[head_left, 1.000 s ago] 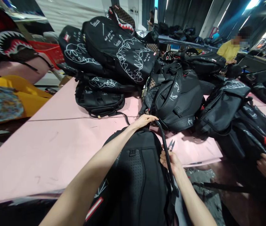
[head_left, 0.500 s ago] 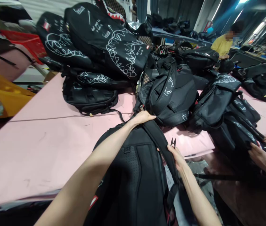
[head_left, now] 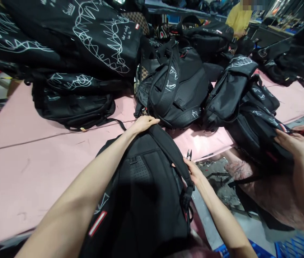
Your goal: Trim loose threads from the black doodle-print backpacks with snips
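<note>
A black backpack (head_left: pixel 141 200) leans against the table edge before me, its padded back facing me. My left hand (head_left: pixel 144 123) is closed over its top, where the shoulder strap (head_left: pixel 168 147) begins. Lower on that strap, my right hand (head_left: pixel 192 170) is closed round its edge, with part of the fingers behind it. Small thread snips (head_left: pixel 189 154) stick up out of the right hand, blades pointing away; their handles are hidden in the palm. A red-edged white label (head_left: pixel 98 223) shows on the bag's left side.
Black backpacks with white scribble prints (head_left: pixel 98 39) are piled across the pink table (head_left: pixel 14 172). At the right, a co-worker's hands (head_left: pixel 295 143) handle another black bag (head_left: pixel 262 139). A person in yellow (head_left: pixel 238 19) is farther back. Blue crates (head_left: pixel 299 247) stand at the lower right.
The view has tilted down and shifted right. The strap now curves outward more in my hands, and both keep their hold. The co-worker's hands have shifted slightly on their bag.
</note>
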`<state>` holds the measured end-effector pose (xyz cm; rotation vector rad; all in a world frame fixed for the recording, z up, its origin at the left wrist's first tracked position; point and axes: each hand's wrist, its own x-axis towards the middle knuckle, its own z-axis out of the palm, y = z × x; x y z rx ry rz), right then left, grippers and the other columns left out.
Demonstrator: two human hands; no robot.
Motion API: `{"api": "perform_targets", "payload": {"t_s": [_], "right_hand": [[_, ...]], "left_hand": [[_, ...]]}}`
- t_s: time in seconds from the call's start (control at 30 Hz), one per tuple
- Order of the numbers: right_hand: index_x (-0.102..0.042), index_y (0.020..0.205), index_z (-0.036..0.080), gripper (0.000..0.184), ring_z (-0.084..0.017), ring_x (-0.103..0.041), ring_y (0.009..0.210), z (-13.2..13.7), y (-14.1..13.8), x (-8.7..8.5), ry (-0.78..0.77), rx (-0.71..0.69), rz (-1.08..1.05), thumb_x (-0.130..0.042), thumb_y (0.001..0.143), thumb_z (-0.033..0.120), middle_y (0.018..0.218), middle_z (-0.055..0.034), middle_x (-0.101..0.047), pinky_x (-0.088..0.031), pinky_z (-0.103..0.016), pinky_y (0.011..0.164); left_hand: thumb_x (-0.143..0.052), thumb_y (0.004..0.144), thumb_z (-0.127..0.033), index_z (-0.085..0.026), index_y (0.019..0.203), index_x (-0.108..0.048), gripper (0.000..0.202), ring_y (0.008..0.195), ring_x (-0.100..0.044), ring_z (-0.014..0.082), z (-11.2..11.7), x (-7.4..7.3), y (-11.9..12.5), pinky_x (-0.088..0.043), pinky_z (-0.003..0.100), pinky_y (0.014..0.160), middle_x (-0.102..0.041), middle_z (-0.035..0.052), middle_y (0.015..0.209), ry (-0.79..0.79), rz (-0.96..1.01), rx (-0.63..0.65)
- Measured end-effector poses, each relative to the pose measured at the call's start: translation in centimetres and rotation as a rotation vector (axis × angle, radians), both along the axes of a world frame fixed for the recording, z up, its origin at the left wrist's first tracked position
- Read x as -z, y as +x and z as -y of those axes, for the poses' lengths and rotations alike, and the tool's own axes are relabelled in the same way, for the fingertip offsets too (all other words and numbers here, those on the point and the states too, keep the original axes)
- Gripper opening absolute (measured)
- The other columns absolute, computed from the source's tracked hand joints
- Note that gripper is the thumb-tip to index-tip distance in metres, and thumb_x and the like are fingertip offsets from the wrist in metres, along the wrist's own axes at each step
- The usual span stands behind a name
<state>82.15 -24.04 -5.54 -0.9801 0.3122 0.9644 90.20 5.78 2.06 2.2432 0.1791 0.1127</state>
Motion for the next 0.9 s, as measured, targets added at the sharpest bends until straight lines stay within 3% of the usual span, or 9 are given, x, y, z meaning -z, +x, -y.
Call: {"api": "perform_targets", "payload": {"t_s": [0.07, 0.13, 0.3, 0.4, 0.5, 0.6, 0.73, 0.8, 0.9], "right_hand": [[-0.067, 0.096, 0.009, 0.039, -0.002, -0.029, 0.031, 0.1, -0.1, -0.3, 0.023, -0.007, -0.009, -0.067, 0.07, 0.037, 0.082, -0.0114, -0.071, -0.02, -0.017, 0.029], [-0.067, 0.094, 0.008, 0.036, -0.002, -0.027, 0.03, 0.2, -0.3, -0.6, 0.038, -0.01, -0.018, -0.066, 0.071, 0.036, 0.081, -0.0113, -0.071, -0.019, -0.017, 0.028], [-0.066, 0.09, 0.006, 0.031, -0.001, -0.027, 0.03, 0.5, -0.9, -1.1, 0.101, 0.003, -0.063, -0.062, 0.076, 0.034, 0.079, -0.0129, -0.071, -0.019, -0.015, 0.027], [-0.066, 0.09, 0.008, 0.03, -0.003, -0.035, 0.032, 0.7, -1.4, -1.1, 0.111, 0.018, -0.066, -0.061, 0.077, 0.034, 0.077, -0.0113, -0.071, -0.024, -0.015, 0.029], [-0.067, 0.089, 0.009, 0.029, -0.002, -0.028, 0.029, 1.1, -1.9, -1.1, 0.081, 0.016, -0.053, -0.06, 0.077, 0.034, 0.078, -0.0105, -0.071, -0.021, -0.015, 0.028], [-0.067, 0.091, 0.01, 0.031, -0.002, -0.025, 0.028, 1.5, -2.0, -0.9, 0.015, 0.005, 0.004, -0.061, 0.076, 0.036, 0.083, -0.0106, -0.071, -0.02, -0.016, 0.027], [-0.068, 0.093, 0.011, 0.034, -0.003, -0.032, 0.029, 1.4, -1.8, -0.9, -0.044, -0.027, 0.108, -0.062, 0.074, 0.038, 0.09, -0.0119, -0.07, -0.021, -0.017, 0.026], [-0.068, 0.093, 0.011, 0.035, -0.003, -0.034, 0.029, 1.3, -1.9, -1.0, -0.069, -0.035, 0.125, -0.063, 0.073, 0.039, 0.092, -0.0123, -0.07, -0.022, -0.018, 0.026], [-0.068, 0.095, 0.013, 0.036, -0.006, -0.04, 0.031, 1.3, -2.1, -1.1, -0.101, -0.02, 0.123, -0.064, 0.071, 0.04, 0.092, -0.0122, -0.07, -0.026, -0.018, 0.026]], "left_hand": [[-0.055, 0.081, -0.033, -0.007, 0.108, -0.058, 0.038, 0.102, -0.051, 0.0209, -0.3, -0.5, -2.1, -0.034, 0.03, 0.095, -0.061, 0.0078, 0.107, 0.125, 0.1, -0.011], [-0.052, 0.082, -0.036, -0.009, 0.124, -0.046, 0.05, 0.118, -0.04, 0.0267, -0.5, -0.7, -5.8, -0.026, 0.037, 0.103, -0.049, 0.0127, 0.126, 0.247, 0.154, -0.098], [-0.052, 0.076, -0.052, -0.011, 0.131, -0.035, 0.071, 0.125, -0.032, 0.0352, 2.0, 0.9, -20.7, -0.025, 0.049, 0.104, -0.04, 0.0185, 0.132, 0.605, 0.115, -0.213], [-0.047, 0.074, -0.055, -0.011, 0.134, -0.029, 0.076, 0.126, -0.029, 0.039, 4.7, 2.6, -30.2, -0.03, 0.055, 0.099, -0.034, 0.0207, 0.137, 0.697, 0.027, -0.272], [-0.04, 0.079, -0.05, -0.016, 0.131, -0.034, 0.062, 0.114, -0.045, 0.0349, 5.7, 2.6, -35.8, -0.043, 0.049, 0.087, -0.041, 0.0183, 0.13, 0.67, -0.09, -0.415], [-0.039, 0.081, -0.049, -0.019, 0.119, -0.048, 0.049, 0.099, -0.056, 0.0281, 3.1, 0.3, -36.3, -0.049, 0.04, 0.079, -0.055, 0.0127, 0.113, 0.546, -0.042, -0.559], [-0.045, 0.078, -0.046, -0.017, 0.105, -0.06, 0.043, 0.099, -0.058, 0.0256, -3.4, -3.5, -32.4, -0.043, 0.036, 0.09, -0.063, 0.0089, 0.103, 0.328, 0.095, -0.667], [-0.05, 0.076, -0.045, -0.016, 0.102, -0.063, 0.04, 0.088, -0.062, 0.0237, -6.0, -4.0, -29.7, -0.047, 0.033, 0.082, -0.067, 0.0067, 0.091, 0.117, 0.055, -0.726], [-0.06, 0.073, -0.041, -0.011, 0.091, -0.064, 0.035, 0.064, -0.063, 0.0183, -8.1, -3.0, -26.0, -0.05, 0.027, 0.061, -0.067, 0.0049, 0.068, -0.445, 0.016, -0.776]]}}
